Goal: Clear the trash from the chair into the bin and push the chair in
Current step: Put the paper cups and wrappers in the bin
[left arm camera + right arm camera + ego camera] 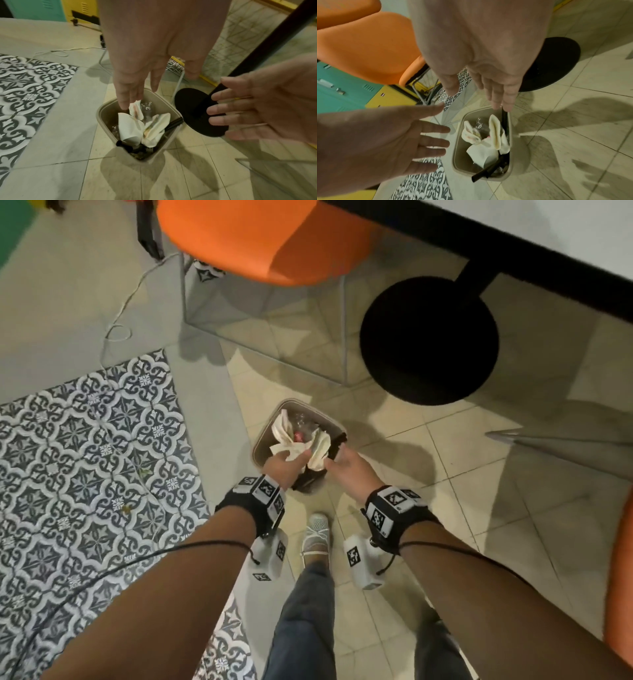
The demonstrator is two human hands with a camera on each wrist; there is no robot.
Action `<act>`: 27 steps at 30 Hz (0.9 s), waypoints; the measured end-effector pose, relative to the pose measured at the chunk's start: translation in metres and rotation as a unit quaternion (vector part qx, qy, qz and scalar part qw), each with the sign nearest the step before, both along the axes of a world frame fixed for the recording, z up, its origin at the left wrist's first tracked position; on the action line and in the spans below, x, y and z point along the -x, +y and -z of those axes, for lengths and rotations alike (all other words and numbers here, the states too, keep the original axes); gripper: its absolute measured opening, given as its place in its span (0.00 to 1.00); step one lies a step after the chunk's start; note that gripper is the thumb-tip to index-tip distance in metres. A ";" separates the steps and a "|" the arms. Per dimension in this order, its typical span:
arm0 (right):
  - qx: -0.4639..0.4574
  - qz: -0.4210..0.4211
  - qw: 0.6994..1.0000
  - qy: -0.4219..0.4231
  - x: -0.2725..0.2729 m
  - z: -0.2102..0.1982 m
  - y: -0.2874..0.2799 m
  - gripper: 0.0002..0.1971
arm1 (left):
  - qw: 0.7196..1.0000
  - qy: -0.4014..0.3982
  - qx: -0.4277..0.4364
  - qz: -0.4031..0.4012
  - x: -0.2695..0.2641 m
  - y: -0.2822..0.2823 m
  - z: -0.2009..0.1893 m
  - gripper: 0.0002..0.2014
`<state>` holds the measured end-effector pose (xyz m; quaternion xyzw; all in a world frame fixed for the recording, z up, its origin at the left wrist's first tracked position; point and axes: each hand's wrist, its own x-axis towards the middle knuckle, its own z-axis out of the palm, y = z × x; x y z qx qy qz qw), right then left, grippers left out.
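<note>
Both hands point(318, 465) hover open above the bin point(270, 419).

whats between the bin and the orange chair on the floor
Nothing: in the head view only bare beige floor tiles and the chair's thin metal frame separate the bin from the orange chair.

It looked like a café or casual canteen: an orange moulded chair point(260, 237) on a wire frame stood beside a pedestal tabletop point(565, 237) with round black base point(428, 340), over patterned floor tiles point(85, 457), with teal and yellow lockers point(342, 94) far left.
</note>
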<state>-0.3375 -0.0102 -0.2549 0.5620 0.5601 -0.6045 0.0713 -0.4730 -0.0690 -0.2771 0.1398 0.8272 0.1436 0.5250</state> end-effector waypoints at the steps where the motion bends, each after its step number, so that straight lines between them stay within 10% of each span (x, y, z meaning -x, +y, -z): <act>1: -0.005 0.009 1.000 -0.001 -0.012 -0.004 0.002 0.28 | 1.000 0.006 0.003 0.028 -0.009 0.001 -0.005 0.32; 13: -0.207 0.356 0.910 -0.039 -0.316 -0.048 0.019 0.09 | 0.938 -0.027 -0.132 0.321 -0.283 0.075 -0.057 0.10; 21: -0.262 0.457 0.805 -0.273 -0.568 -0.077 -0.051 0.13 | 0.850 -0.071 -0.234 0.467 -0.526 0.082 -0.099 0.08; 27: -0.087 0.396 0.859 -0.313 -0.634 -0.067 -0.091 0.46 | 0.750 0.065 -0.300 0.586 -0.629 0.085 -0.094 0.17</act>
